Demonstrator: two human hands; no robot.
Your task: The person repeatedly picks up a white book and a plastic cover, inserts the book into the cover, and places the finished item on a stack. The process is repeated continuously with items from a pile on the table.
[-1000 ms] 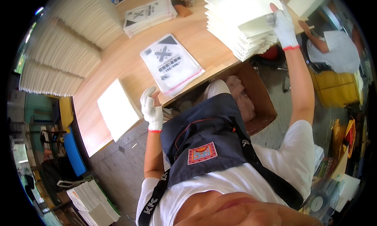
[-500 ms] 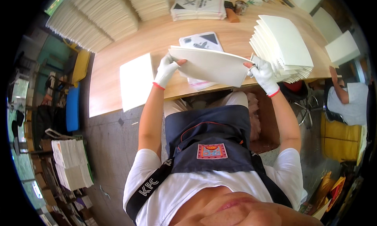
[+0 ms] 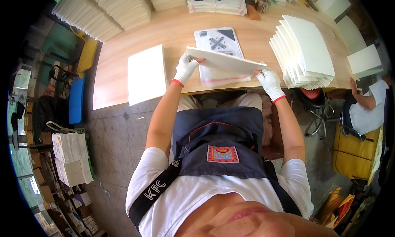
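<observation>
A flat white folded sheet (image 3: 224,61) hovers just above the wooden table (image 3: 173,31), held at both ends. My left hand (image 3: 185,68) in a white glove grips its left end and my right hand (image 3: 269,81), also gloved, grips its right end. Under the sheet lies a clear plastic bag with a printed black-and-white insert (image 3: 218,43). A tall fanned stack of the same white sheets (image 3: 304,52) stands to the right of my right hand. A single white sheet (image 3: 146,74) lies on the table to the left.
More printed bags (image 3: 216,0) are piled at the table's far edge, beside rows of white stacks (image 3: 111,10). Another person (image 3: 366,109) sits at the right by a yellow crate (image 3: 354,154). Bundles of white paper (image 3: 70,156) stand on the floor at the left.
My right hand took a sheet off the fanned stack, my left hand rose from the table edge to its other end, and both hands have lowered it over the printed bag.
</observation>
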